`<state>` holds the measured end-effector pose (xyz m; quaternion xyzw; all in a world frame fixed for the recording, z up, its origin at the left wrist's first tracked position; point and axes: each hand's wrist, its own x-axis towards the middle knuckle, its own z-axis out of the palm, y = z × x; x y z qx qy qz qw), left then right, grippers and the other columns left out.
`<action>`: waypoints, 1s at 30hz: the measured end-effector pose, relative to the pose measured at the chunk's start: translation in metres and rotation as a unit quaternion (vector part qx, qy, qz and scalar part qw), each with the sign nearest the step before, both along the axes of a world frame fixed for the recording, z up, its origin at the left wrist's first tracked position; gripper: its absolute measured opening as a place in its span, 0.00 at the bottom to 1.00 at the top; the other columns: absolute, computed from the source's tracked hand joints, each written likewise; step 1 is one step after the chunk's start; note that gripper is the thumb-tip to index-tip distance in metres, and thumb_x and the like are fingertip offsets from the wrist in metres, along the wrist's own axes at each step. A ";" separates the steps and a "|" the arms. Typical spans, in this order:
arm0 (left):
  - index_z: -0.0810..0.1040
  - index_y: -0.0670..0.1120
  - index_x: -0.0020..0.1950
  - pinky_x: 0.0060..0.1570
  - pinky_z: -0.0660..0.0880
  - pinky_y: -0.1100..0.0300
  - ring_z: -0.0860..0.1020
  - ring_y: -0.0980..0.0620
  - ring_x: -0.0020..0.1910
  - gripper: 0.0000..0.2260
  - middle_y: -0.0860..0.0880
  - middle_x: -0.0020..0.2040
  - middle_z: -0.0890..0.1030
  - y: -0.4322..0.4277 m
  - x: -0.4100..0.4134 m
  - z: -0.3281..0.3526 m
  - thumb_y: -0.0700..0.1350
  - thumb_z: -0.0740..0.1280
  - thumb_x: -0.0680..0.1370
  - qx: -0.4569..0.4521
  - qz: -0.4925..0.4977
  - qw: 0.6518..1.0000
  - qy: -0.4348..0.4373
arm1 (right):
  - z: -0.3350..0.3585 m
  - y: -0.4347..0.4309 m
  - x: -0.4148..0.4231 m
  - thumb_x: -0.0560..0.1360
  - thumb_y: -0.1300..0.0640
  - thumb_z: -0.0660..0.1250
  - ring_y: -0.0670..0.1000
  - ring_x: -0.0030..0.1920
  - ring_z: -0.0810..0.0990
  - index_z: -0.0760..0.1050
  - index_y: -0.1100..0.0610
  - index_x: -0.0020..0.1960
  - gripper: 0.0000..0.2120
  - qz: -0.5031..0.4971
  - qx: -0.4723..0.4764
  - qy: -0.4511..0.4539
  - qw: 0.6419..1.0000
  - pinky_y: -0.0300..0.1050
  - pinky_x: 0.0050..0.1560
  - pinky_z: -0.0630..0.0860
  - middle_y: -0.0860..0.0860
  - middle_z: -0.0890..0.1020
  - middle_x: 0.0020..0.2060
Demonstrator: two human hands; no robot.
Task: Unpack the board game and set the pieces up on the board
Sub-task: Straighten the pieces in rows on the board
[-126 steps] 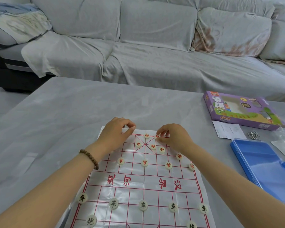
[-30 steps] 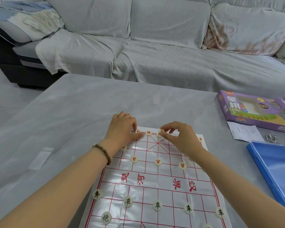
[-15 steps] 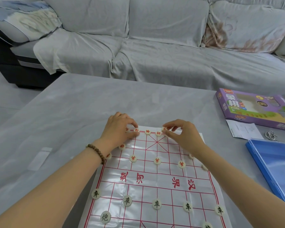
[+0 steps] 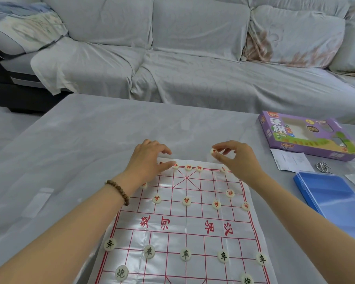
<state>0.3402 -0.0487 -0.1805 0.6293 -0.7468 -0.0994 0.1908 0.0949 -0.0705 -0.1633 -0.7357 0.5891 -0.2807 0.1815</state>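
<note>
Beyond the board [image 4: 193,214], the right hand [image 4: 237,158] pinches a piece [image 4: 213,151], its row gap just nearer; left hand [image 4: 147,158] relaxed.

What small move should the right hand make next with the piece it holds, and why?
Probably lower the red-marked piece pinched in the right hand onto the far row of the board: it hangs above that edge, and one point there looks unfilled between placed pieces.
</note>
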 end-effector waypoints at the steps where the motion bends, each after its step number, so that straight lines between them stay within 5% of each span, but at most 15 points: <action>1: 0.75 0.54 0.61 0.60 0.61 0.60 0.68 0.54 0.60 0.17 0.55 0.58 0.75 -0.001 -0.005 0.001 0.58 0.66 0.74 0.000 -0.012 1.000 0.001 | -0.001 -0.001 -0.003 0.73 0.51 0.68 0.42 0.45 0.76 0.80 0.49 0.54 0.10 0.001 0.005 0.012 1.000 0.29 0.43 0.68 0.41 0.78 0.44; 9: 0.74 0.54 0.63 0.56 0.61 0.60 0.67 0.53 0.60 0.18 0.54 0.59 0.75 -0.009 -0.040 -0.005 0.57 0.66 0.75 0.033 -0.064 0.997 -0.002 | -0.013 -0.002 -0.009 0.74 0.51 0.68 0.42 0.46 0.74 0.79 0.48 0.54 0.10 0.039 0.038 0.121 0.991 0.47 0.60 0.70 0.44 0.80 0.51; 30: 0.78 0.55 0.57 0.55 0.61 0.62 0.67 0.54 0.59 0.12 0.54 0.58 0.76 -0.015 -0.065 -0.010 0.55 0.67 0.75 0.026 -0.064 0.997 0.037 | -0.014 -0.001 -0.005 0.73 0.49 0.68 0.41 0.47 0.73 0.79 0.48 0.54 0.10 0.060 0.005 0.139 0.988 0.42 0.58 0.66 0.43 0.81 0.50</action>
